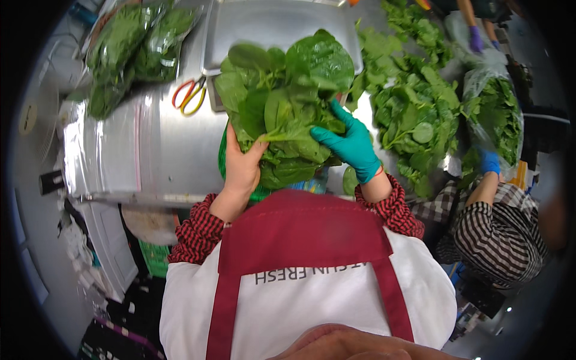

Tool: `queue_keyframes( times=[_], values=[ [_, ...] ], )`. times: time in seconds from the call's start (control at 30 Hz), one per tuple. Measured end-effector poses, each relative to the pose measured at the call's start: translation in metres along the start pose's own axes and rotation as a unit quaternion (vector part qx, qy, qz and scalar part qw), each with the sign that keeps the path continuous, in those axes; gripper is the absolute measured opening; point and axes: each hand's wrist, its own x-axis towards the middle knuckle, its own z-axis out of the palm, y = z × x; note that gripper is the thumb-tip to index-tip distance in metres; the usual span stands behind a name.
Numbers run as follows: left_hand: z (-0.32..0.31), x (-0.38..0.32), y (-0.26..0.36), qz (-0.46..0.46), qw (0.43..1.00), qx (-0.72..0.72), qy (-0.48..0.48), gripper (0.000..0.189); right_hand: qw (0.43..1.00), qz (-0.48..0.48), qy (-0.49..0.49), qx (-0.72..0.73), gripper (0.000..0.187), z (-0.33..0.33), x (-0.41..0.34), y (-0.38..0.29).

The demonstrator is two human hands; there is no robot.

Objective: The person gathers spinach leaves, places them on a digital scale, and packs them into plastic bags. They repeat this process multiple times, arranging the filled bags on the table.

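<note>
A large bunch of leafy greens [288, 112] is held up between my two hands, over the near edge of the metal table. My left hand [243, 164], bare, grips its left side, the thumb across the stems. On the right side my right hand [353, 141], in a teal glove, clasps the leaves with thumb and finger spread over them. Behind the bunch lies a metal tray [279, 27], partly hidden by leaves. Scissors [190, 96] with red and yellow handles rest left of the tray. Something green, partly covered, shows beneath the bunch.
Filled clear bags of greens [135, 49] lie at the back left, with flat plastic bags [105, 144] nearer. Loose greens [414, 117] are heaped on the right. Beyond them a co-worker's blue-gloved hand [489, 162] touches a filled bag [492, 117]; another person's purple-gloved hand [475, 39] is farther back.
</note>
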Motion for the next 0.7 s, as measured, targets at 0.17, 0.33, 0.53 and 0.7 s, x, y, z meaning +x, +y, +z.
queue_keyframes(
  times=[0.17, 0.33, 0.53, 0.7],
  values=[
    [-0.064, -0.034, -0.020, -0.039, 0.954, 0.298, -0.010, 0.078, 0.978, -0.070, -0.072, -0.184, 0.071, 0.028, -0.019, 0.048],
    [-0.075, -0.036, 0.027, 0.160, 0.774, 0.612, 0.008, 0.074, 0.973, -0.052, -0.060, -0.216, 0.066, 0.008, -0.022, 0.041],
    [-0.038, -0.023, 0.022, 0.218, 0.703, 0.671, -0.089, 0.020, 0.929, -0.233, 0.100, -0.271, 0.020, 0.014, -0.026, 0.008],
    [-0.042, -0.025, 0.016, 0.161, 0.793, 0.583, -0.081, 0.011, 0.902, -0.307, -0.048, -0.301, 0.028, 0.040, -0.029, 0.000]
  ],
)
